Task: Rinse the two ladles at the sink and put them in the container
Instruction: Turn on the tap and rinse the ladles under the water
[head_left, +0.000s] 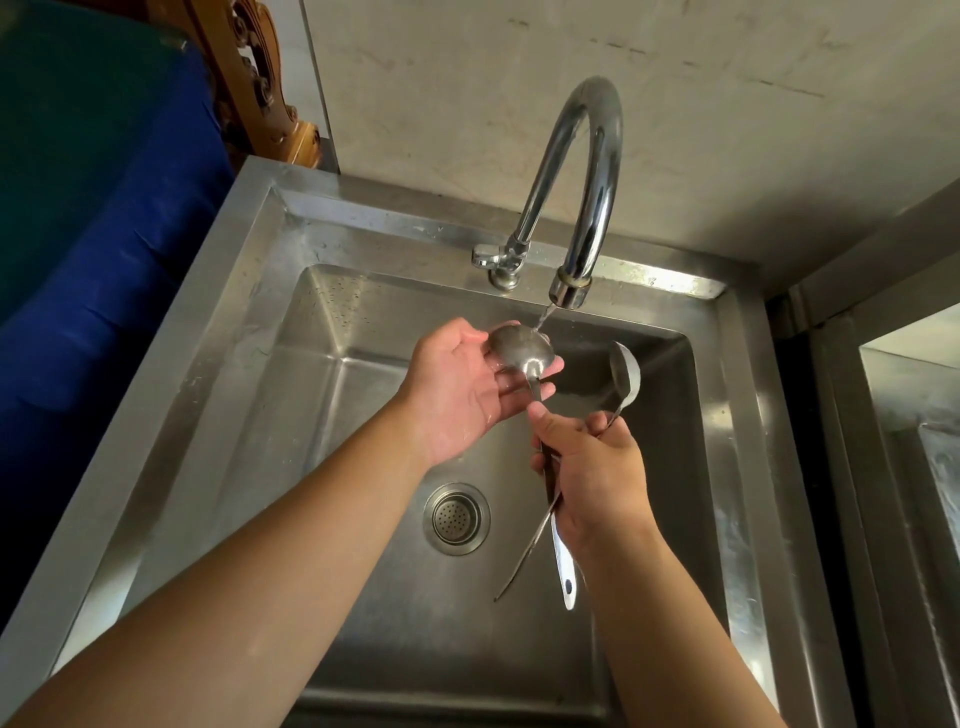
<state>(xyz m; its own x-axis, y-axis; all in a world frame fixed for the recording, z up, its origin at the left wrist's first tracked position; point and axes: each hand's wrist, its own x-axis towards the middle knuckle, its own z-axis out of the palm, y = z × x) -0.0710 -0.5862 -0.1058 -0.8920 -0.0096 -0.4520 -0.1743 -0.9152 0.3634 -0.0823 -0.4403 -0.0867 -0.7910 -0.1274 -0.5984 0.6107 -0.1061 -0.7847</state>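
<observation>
Stainless sink (249, 332) under a running faucet (582, 171): the right hand (592, 467) grips 2 ladle handles at once, the left hand (457, 395) cupping the first ladle (522, 353) beneath the stream. Wet handles may slip; the second ladle (626, 376) sits outside the water, likely unrinsed.

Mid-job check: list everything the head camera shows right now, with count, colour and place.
Ladles: 2, steel; one bowl under the stream, one bowl right of it.
Faucet: 1, chrome, behind the basin, running.
Sink: 1, steel, centre.
Drain strainer: 1, steel, basin floor.
Blue bin: 1, left of the sink.
Carved wood piece: 1, brown, upper left.
Left hand: cups the wetted bowl.
Right hand: grips both handles.
</observation>
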